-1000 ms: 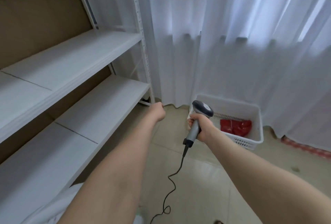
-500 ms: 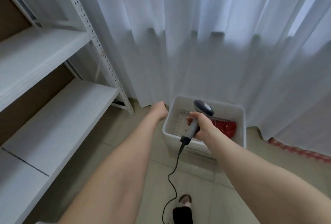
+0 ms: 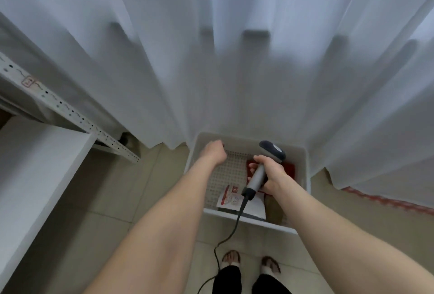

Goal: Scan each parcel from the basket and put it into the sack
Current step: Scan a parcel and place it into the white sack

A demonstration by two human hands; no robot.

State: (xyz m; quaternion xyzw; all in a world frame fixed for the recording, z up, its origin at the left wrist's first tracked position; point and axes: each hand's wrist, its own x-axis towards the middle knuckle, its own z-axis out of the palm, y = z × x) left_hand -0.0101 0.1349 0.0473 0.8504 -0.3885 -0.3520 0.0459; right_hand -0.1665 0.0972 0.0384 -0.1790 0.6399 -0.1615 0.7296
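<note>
A white plastic basket (image 3: 303, 160) stands on the floor against the curtain. Inside lie a red parcel (image 3: 289, 168), partly hidden behind my right hand, and a white parcel with red print (image 3: 230, 197) near the front wall. My right hand (image 3: 270, 171) grips the grey handle of a barcode scanner (image 3: 272, 150) over the basket, its dark cable (image 3: 231, 235) trailing down to the floor. My left hand (image 3: 215, 151) hovers over the basket's back left corner with fingers curled and holds nothing. No sack is in view.
A white metal shelving unit (image 3: 35, 160) fills the left side, its perforated post (image 3: 70, 113) slanting toward the basket. White curtains (image 3: 234, 47) hang behind. My feet (image 3: 231, 258) stand on the beige tiled floor just in front of the basket.
I have stepped up to the basket and the view has tilted down. Both hands now hang over the basket, and the white parcel has come into sight.
</note>
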